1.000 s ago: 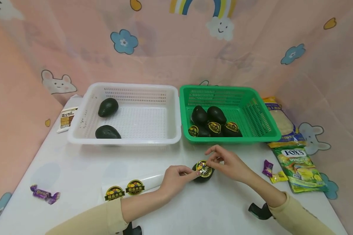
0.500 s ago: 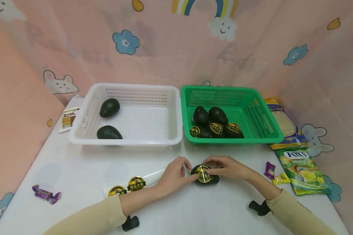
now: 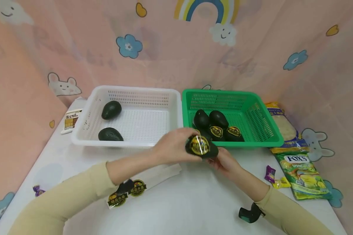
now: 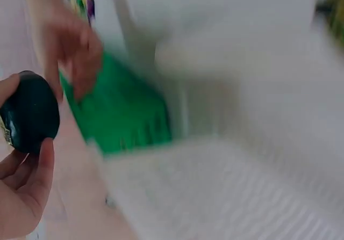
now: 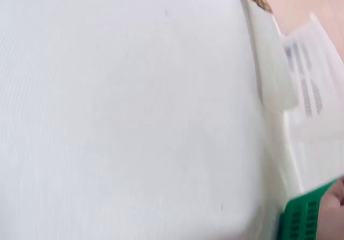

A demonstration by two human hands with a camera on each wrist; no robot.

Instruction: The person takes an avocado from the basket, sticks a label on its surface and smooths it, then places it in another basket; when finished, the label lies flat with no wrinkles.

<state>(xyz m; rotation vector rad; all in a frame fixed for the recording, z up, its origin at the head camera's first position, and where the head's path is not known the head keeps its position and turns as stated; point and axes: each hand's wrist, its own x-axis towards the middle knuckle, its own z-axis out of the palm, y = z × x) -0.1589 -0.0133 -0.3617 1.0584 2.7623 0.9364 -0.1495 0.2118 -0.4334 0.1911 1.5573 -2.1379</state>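
Observation:
An avocado (image 3: 210, 152) with a round black-and-gold sticker (image 3: 199, 145) is off the table, just in front of the green basket (image 3: 253, 144). My left hand (image 3: 171, 147) grips it from the left; in the left wrist view, fingers and thumb curl round the dark avocado (image 4: 33, 114). The right hand (image 3: 227, 163) is at the avocado's right end, its fingers loosely bent and partly hidden below it. Whether they touch the fruit I cannot tell. The green basket contains several avocados (image 3: 218, 119), some with stickers showing.
On the left, a white basket (image 3: 126, 143) has two avocados (image 3: 111, 110) inside. A white sticker strip (image 3: 164, 173) with two stickers lies in front, partly under my left arm. Candy bags (image 3: 303, 176) and small wrapped sweets (image 3: 270, 174) lie at the right.
The sticker has been pressed onto the avocado. My left hand has taken hold of the avocado and lifted it toward the green basket; the right hand has drawn slightly right, its fingers off the sticker.

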